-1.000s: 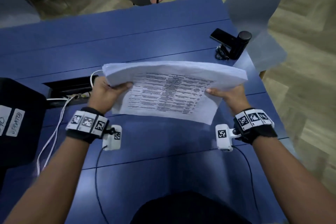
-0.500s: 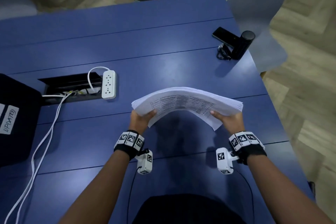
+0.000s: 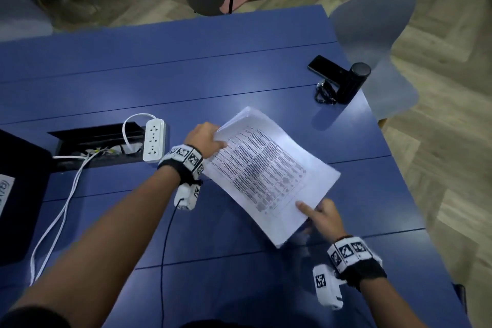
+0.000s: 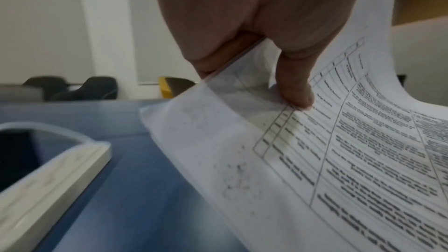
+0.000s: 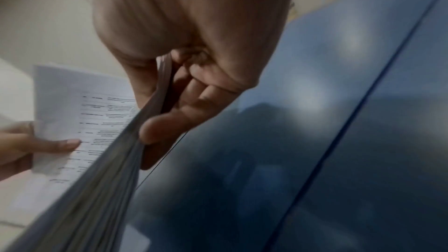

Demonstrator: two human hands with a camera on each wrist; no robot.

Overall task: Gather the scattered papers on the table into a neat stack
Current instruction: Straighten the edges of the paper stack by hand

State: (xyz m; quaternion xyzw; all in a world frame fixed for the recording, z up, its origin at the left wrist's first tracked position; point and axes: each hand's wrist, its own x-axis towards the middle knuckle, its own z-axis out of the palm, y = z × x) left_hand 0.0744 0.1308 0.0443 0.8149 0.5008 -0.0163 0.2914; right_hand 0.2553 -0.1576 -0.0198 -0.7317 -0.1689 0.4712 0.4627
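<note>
A thick stack of white printed papers (image 3: 269, 173) is held over the blue table (image 3: 186, 82), turned diagonally, its top sheet showing a printed grid. My left hand (image 3: 203, 138) pinches the stack's far-left corner, thumb on top (image 4: 294, 91) and fingers beneath. My right hand (image 3: 320, 217) grips the near-right edge, thumb on the top sheet and fingers curled under the papers (image 5: 116, 156). In the left wrist view the stack (image 4: 339, 150) bows upward. Whether the stack's lowest corner touches the table, I cannot tell.
A white power strip (image 3: 154, 144) lies beside an open cable tray (image 3: 87, 138) left of the papers, with white cords running off the near-left. A black phone (image 3: 326, 69), black cylinder (image 3: 351, 82) and black cord sit far right. A black case (image 3: 18, 194) stands at left.
The stack has swung from lying across my view to a diagonal. My left hand has moved away from me and my right hand closer. Both hands keep their hold.
</note>
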